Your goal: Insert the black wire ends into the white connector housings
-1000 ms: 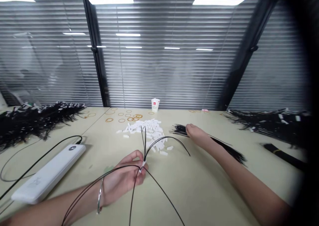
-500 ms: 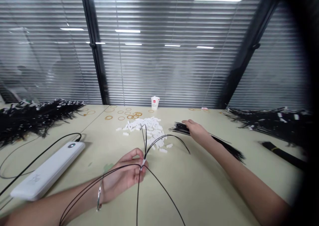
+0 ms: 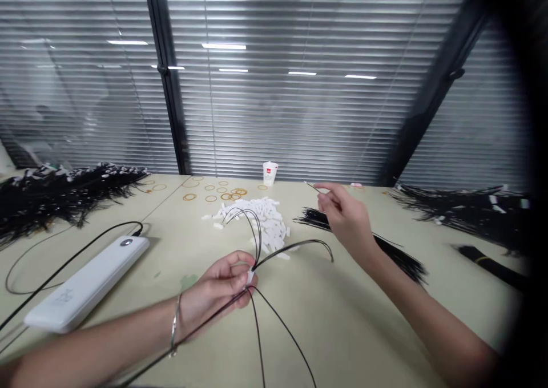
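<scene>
Between the thumb and fingers of my left hand [image 3: 225, 282] is a small white connector [image 3: 250, 276], with several thin black wires fanning out above and below it. My right hand [image 3: 349, 217] is raised above a loose bundle of black wires [image 3: 398, 259], pinching one thin black wire [image 3: 312, 187] whose tip points up and left. Beyond my left hand lies a pile of small white connectors [image 3: 268, 219] on the table.
The table [image 3: 342, 331] also bears a white power bank [image 3: 88, 285] with a black cable, heaps of black wires at left [image 3: 64, 197] and right [image 3: 466, 211], a banded black bundle [image 3: 490, 267], yellow rings [image 3: 233, 195] and a paper cup [image 3: 269, 173].
My right hand has lifted off the loose bundle with a wire in its fingers. My left hand still holds the connector, and its wires have swung. The view has shifted slightly.
</scene>
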Demonstrator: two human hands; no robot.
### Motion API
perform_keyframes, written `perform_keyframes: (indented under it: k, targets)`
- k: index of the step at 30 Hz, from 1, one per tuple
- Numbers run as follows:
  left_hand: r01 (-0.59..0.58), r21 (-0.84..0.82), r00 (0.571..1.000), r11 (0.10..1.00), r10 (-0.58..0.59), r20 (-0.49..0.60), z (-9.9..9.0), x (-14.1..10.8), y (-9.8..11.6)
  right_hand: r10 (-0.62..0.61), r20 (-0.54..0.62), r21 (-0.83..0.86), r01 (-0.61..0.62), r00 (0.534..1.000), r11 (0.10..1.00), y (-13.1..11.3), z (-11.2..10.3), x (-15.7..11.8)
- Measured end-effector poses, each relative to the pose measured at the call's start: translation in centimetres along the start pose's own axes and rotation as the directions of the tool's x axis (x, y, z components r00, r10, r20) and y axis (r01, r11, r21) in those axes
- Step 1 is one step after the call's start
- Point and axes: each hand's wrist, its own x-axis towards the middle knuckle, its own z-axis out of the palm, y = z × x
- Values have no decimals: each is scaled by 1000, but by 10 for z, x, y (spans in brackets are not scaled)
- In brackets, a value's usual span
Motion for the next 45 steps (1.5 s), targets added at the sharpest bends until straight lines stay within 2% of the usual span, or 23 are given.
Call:
perform_keyframes:
  k: [2, 3, 4, 6, 9, 11, 19, 26, 33, 39, 45]
  targets:
    - [-21, -11, 1000, 1000, 21, -10, -4, 1, -5, -43, -3, 71, 43, 999, 997, -38, -11, -11]
    - [-27, -14, 1000, 1000, 27, -9, -4, 1, -6, -94, 13, 118, 92, 995, 989, -56, -16, -18]
    - [-30, -14, 1000, 999, 30, -4, -5, 1, -8, -196, 17, 208, 188, 981, 960, -73, -21, -26]
    - [-34, -15, 999, 999, 34, 9, -5, 1, -9, -405, 66, 284, 372, 912, 884, -101, -28, -40]
    - [-49, -23, 999, 999, 50, 22, -3, 0, -8, -521, 165, 312, 457, 837, 833, -122, -31, -55]
    - [-57, -34, 998, 998, 58, 30, -1, 0, -8, -537, 200, 299, 471, 819, 830, -125, -29, -60]
    - [-85, -86, 994, 993, 91, 62, -1, -2, -10, -614, 193, 255, 566, 765, 784, -119, -24, -63]
    - [-99, -105, 988, 990, 111, 109, -1, -1, -9, -604, 199, 222, 564, 772, 795, -117, -27, -66]
    - [-93, -117, 988, 989, 106, 111, -2, 0, -9, -622, 245, 201, 588, 744, 783, -114, -27, -69]
    - [-85, -113, 989, 990, 97, 107, -1, -1, -8, -587, 257, 168, 563, 767, 809, -109, -28, -73]
    - [-80, -92, 991, 993, 88, 97, -2, -2, -7, -590, 270, 176, 563, 761, 807, -108, -27, -75]
